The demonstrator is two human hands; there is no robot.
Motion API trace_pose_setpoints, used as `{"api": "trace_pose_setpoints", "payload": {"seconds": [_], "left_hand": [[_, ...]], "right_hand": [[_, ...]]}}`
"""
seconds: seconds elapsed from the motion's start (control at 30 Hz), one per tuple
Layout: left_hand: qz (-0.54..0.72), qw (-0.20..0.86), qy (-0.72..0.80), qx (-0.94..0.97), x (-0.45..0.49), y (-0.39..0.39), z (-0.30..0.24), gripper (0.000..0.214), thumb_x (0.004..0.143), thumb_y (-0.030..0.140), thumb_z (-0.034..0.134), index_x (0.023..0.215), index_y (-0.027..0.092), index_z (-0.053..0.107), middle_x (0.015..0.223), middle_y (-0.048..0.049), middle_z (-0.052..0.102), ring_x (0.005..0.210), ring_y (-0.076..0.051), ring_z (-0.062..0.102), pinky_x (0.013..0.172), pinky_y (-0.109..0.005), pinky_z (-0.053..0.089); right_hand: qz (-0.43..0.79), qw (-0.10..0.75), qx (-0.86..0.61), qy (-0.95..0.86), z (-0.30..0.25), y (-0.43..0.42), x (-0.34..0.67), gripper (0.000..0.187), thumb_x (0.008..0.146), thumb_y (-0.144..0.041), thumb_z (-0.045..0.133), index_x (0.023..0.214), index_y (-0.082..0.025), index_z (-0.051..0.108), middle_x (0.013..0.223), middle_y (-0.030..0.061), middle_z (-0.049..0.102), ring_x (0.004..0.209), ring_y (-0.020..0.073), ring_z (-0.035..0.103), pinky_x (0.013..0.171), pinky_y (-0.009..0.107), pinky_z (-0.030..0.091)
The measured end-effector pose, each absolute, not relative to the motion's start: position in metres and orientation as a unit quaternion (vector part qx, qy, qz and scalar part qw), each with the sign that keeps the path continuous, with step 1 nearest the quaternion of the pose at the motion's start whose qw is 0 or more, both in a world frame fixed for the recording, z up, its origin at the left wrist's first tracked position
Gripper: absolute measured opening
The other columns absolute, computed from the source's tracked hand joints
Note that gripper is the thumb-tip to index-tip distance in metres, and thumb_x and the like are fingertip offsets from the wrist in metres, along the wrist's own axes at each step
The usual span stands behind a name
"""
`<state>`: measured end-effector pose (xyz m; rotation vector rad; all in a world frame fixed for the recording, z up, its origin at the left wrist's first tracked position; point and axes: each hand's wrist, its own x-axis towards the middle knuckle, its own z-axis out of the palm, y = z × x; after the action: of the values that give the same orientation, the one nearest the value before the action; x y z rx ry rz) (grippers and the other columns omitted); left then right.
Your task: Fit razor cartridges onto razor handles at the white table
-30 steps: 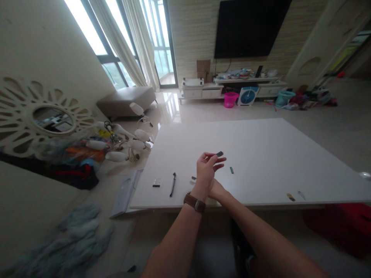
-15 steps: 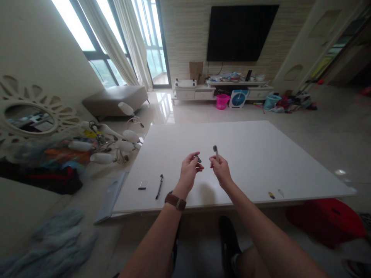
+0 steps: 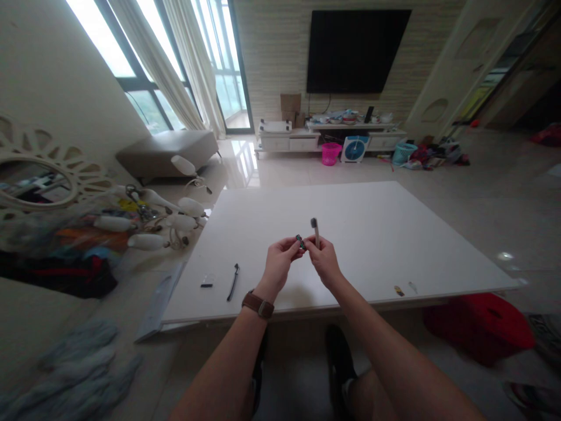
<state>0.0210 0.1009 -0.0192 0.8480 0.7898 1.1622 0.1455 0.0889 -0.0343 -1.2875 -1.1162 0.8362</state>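
Note:
Both hands meet above the near part of a white table (image 3: 394, 228). My left hand (image 3: 279, 261), with a brown watch on its wrist, pinches a small dark green piece (image 3: 300, 240) between its fingertips. My right hand (image 3: 323, 257) is closed around a thin grey stick-like tool (image 3: 315, 229) that points upward. The green piece and the lower end of the tool are close together, and the fingertips of the two hands nearly touch.
On the table lie a thin black tool (image 3: 232, 281) and a small dark-and-white piece (image 3: 207, 280) at the left, two tiny bits (image 3: 404, 289) at the right. A chandelier (image 3: 153, 219) and a round mirror (image 3: 39, 181) lie on the floor left; a red stool (image 3: 480, 324) stands right.
The right hand came out from behind the left, holding the grey tool upright. Both hands then drew together until their fingertips nearly met. The view shifted slightly right.

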Motion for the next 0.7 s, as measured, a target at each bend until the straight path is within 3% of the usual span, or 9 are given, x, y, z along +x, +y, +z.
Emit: {"api": "trace_pose_setpoints", "payload": {"seconds": [0.13, 0.3, 0.53, 0.7], "left_hand": [[0.522, 0.676, 0.353, 0.382, 0.019, 0.097, -0.017, 0.033, 0.066, 0.033, 0.087, 0.089, 0.011, 0.077, 0.087, -0.0106, 0.073, 0.070, -0.013, 0.063, 0.073, -0.028, 0.051], [0.546, 0.652, 0.382, 0.361, 0.010, 0.101, -0.013, 0.032, 0.066, 0.033, 0.085, 0.089, 0.012, 0.078, 0.087, -0.0102, 0.073, 0.073, -0.013, 0.064, 0.073, -0.027, 0.050], [0.567, 0.661, 0.379, 0.312, 0.010, 0.112, -0.015, 0.033, 0.063, 0.031, 0.087, 0.088, 0.012, 0.077, 0.087, -0.0094, 0.073, 0.078, -0.015, 0.066, 0.079, -0.029, 0.051], [0.566, 0.647, 0.391, 0.330, 0.014, 0.115, -0.016, 0.029, 0.065, 0.030, 0.084, 0.086, 0.012, 0.076, 0.084, -0.0098, 0.073, 0.075, -0.015, 0.066, 0.075, -0.029, 0.051]], "right_hand": [[0.322, 0.549, -0.559, -0.532, -0.020, 0.076, 0.146, 0.030, 0.085, -0.047, 0.059, 0.079, -0.017, 0.063, 0.072, 0.0024, 0.064, 0.066, 0.0165, 0.055, 0.062, 0.026, 0.041], [0.277, 0.515, -0.587, -0.560, -0.010, 0.067, 0.147, 0.038, 0.096, -0.052, 0.047, 0.085, -0.020, 0.064, 0.064, -0.0026, 0.056, 0.058, 0.0140, 0.049, 0.055, 0.024, 0.034], [0.242, 0.448, -0.609, -0.608, -0.019, 0.072, 0.153, 0.039, 0.096, -0.051, 0.051, 0.077, -0.021, 0.066, 0.058, -0.0039, 0.051, 0.055, 0.0131, 0.044, 0.054, 0.025, 0.029], [0.197, 0.474, -0.630, -0.584, -0.019, 0.075, 0.155, 0.038, 0.098, -0.048, 0.050, 0.077, -0.020, 0.064, 0.061, -0.0024, 0.055, 0.056, 0.0132, 0.046, 0.056, 0.025, 0.029]]}}
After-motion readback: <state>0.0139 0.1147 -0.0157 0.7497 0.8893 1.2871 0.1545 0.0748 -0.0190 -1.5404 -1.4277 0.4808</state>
